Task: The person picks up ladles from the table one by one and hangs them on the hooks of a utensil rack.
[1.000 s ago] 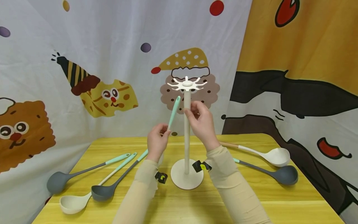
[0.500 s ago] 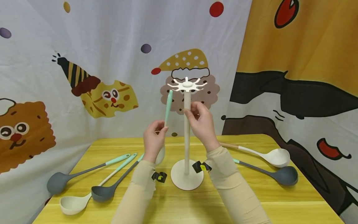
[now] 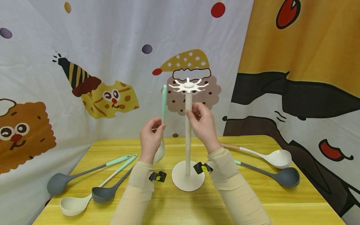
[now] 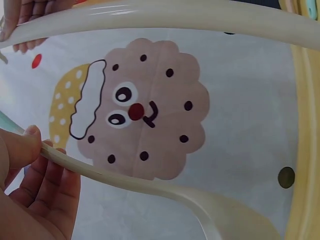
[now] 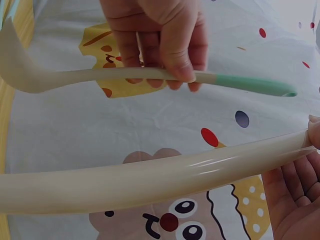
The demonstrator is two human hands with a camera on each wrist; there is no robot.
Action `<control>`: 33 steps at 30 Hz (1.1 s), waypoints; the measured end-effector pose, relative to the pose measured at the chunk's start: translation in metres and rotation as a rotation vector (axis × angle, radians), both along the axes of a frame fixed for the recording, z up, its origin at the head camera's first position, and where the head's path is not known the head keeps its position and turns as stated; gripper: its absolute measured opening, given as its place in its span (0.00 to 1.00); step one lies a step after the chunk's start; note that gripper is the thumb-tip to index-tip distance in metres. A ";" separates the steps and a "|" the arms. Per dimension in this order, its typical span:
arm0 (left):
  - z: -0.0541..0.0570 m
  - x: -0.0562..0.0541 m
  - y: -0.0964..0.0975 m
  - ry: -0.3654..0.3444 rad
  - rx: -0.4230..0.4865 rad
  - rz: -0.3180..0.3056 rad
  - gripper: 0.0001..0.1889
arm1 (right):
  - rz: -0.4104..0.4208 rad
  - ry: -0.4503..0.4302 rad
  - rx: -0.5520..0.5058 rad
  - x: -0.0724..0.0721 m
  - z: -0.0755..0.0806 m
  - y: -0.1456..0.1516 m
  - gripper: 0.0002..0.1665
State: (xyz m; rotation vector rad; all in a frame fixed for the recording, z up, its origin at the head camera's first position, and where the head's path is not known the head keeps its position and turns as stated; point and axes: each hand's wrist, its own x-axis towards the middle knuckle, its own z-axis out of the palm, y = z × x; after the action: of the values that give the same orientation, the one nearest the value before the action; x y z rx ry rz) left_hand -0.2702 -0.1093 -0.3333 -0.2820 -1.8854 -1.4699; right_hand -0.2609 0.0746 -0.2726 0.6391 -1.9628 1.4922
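Observation:
My left hand (image 3: 152, 139) pinches a ladle (image 3: 164, 103) by its cream shaft, just below the mint-green handle. The ladle stands nearly upright, handle end up, its bowl low behind the hand. In the right wrist view the thumb and fingers press on the shaft (image 5: 120, 74) from both sides. A white utensil stand (image 3: 188, 140) rises from a round base, with a ring of hooks (image 3: 188, 85) on top. My right hand (image 3: 203, 123) grips its pole below the hooks. The ladle's tip is level with the hooks, a small gap to their left.
To the left lie a grey utensil (image 3: 57, 183), a cream ladle (image 3: 74, 205) and a grey ladle (image 3: 104, 194). On the right are a white ladle (image 3: 279, 157) and another grey ladle (image 3: 289, 176). A printed cloth (image 3: 118, 25) hangs behind the wooden table (image 3: 225, 203).
My left hand has moved left and slightly up with the ladle, turning it from a rightward lean to nearly upright. The right hand and the stand have stayed in place.

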 end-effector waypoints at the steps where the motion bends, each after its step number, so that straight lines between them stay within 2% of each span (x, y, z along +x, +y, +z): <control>1: 0.001 0.001 0.000 0.004 0.005 -0.004 0.06 | 0.000 0.000 0.000 0.000 0.000 0.000 0.09; 8: 0.010 0.006 0.000 0.042 0.034 -0.026 0.05 | -0.007 0.005 0.012 -0.001 -0.002 0.000 0.09; 15: 0.010 0.007 0.001 0.065 0.055 -0.051 0.06 | -0.009 0.006 0.016 -0.001 -0.002 0.000 0.09; 33: 0.017 0.013 0.005 0.089 0.027 -0.064 0.06 | -0.002 0.005 0.004 0.000 -0.002 0.000 0.09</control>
State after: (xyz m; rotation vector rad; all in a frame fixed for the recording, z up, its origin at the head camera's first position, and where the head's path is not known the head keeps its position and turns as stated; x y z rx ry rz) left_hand -0.2575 -0.1044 -0.3159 -0.3913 -1.7998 -1.4988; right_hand -0.2605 0.0747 -0.2743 0.6419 -1.9625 1.4843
